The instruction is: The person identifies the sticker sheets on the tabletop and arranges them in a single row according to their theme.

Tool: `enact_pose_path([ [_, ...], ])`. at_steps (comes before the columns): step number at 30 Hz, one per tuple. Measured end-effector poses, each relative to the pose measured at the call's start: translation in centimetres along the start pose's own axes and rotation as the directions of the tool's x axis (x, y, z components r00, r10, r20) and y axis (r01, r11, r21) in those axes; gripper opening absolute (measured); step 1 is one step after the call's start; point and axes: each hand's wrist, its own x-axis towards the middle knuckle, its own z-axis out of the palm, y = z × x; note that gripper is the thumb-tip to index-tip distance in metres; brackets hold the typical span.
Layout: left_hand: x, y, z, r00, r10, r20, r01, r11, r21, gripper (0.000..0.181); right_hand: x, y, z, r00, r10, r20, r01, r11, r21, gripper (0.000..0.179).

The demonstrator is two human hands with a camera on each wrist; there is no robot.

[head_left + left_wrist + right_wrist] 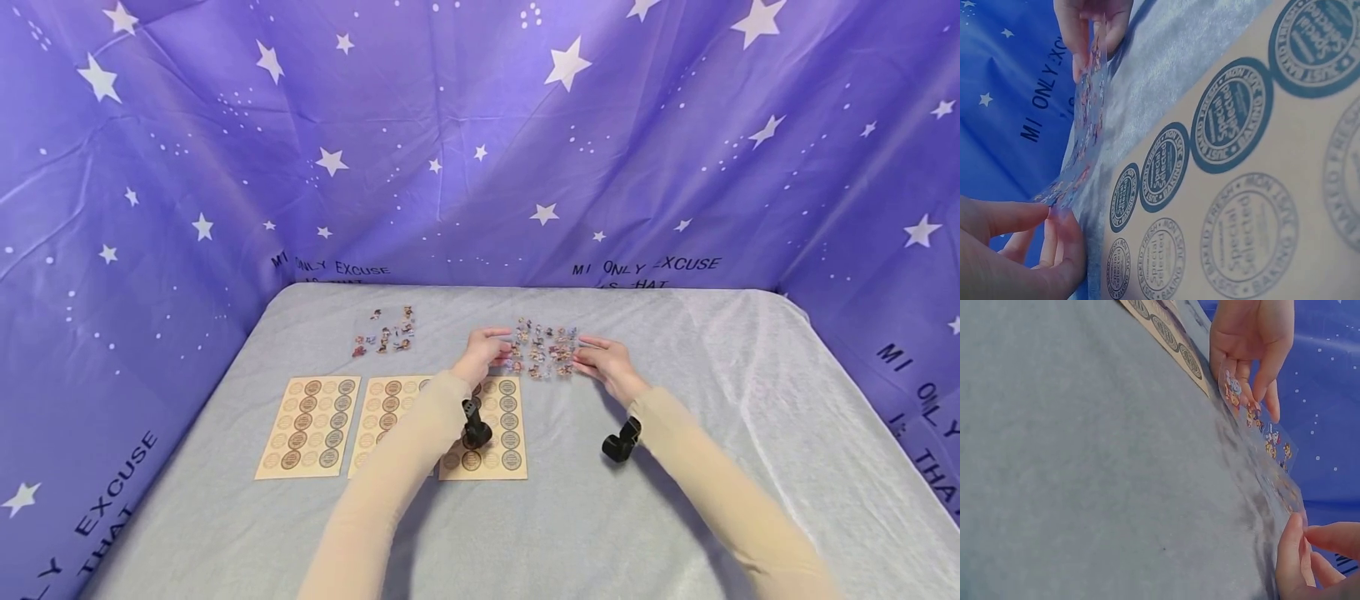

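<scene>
A clear sticker sheet [545, 348] printed with rows of small colourful figures spans the space between both hands. My left hand [483, 354] pinches its left edge between thumb and fingers. At the opposite edge, my right hand [606, 367] pinches it the same way. The wrist views show the sheet [1088, 112] tilted and slightly bowed, close over the grey cloth. Beneath the left forearm lies a tan sheet of round labels [517, 467], printed "Special Selected", partly hidden by the sleeve.
Another clear sheet with small figures [385, 333] lies at the back left. Two more tan label sheets [279, 467], [372, 392] lie in a row at the left, the middle one partly covered by the sleeve. A purple starry curtain [480, 208] surrounds the cloth-covered table [570, 533].
</scene>
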Motion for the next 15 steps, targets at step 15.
enact_pose_path([
  [15, -1.6, 0.0, 0.0, 0.999, 0.022, 0.035, -0.019, 0.997, -0.069, 0.039, -1.5, -0.7, -0.9, 0.999, 0.041, 0.0, -0.041, 0.999, 0.012, 0.054],
])
